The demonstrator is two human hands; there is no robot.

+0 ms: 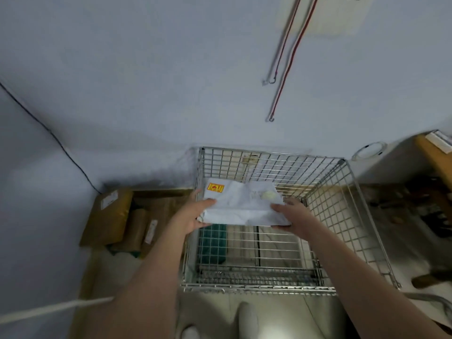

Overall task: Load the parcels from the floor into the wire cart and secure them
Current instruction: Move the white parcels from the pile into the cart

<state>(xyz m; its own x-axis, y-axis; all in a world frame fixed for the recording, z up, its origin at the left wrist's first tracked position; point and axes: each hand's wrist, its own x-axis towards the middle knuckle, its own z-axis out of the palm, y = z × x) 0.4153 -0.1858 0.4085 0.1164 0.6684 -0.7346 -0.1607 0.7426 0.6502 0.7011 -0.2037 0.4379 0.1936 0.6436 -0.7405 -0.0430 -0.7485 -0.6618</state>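
Note:
A flat white parcel (242, 204) with a yellow and red sticker hangs over the open top of the wire cart (342, 204). My left hand (195, 214) grips its left edge and my right hand (291, 211) grips its right edge. A green parcel (212, 243) lies on the cart's floor at the left. On the floor left of the cart, against the wall, stand brown taped parcels (107, 216) with white labels; a smaller brown one (140, 231) leans beside them.
Red and white elastic cords with metal hooks (281, 94) hang on the wall above the cart. A wooden shelf edge (430, 157) and cluttered items stand at the right. A black cable (49, 133) runs down the left wall. Tiled floor lies in front of the cart.

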